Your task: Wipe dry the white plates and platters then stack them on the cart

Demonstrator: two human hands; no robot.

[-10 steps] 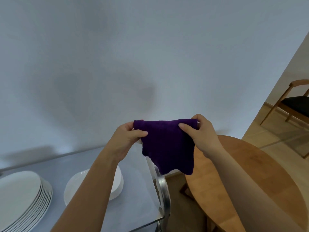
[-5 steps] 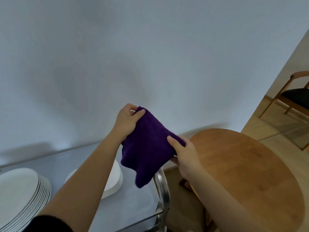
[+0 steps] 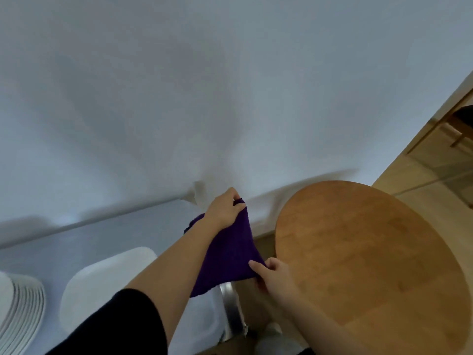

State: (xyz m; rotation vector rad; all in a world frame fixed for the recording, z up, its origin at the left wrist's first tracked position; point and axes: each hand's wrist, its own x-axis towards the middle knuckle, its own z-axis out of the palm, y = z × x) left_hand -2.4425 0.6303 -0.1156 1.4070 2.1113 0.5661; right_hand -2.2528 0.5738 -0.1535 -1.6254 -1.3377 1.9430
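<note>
A purple cloth [image 3: 230, 254] hangs stretched between my two hands over the right end of the cart [image 3: 76, 242]. My left hand [image 3: 225, 210] pinches its far upper corner. My right hand [image 3: 273, 278] pinches its near lower edge, close to the cart's metal handle [image 3: 231, 311]. On the grey cart top lies a stack of white rounded platters [image 3: 102, 285], partly hidden by my left arm. A taller stack of round white plates [image 3: 20, 311] stands at the left edge of the view.
A round wooden table [image 3: 371, 265] stands right of the cart, close to my right arm. A white wall rises behind both. A wooden chair [image 3: 458, 124] is on the wooden floor at the far right.
Both hands carried the cloth lower and toward the cart's right end. The left hand went farther out, the right hand came nearer, and the view tilted down.
</note>
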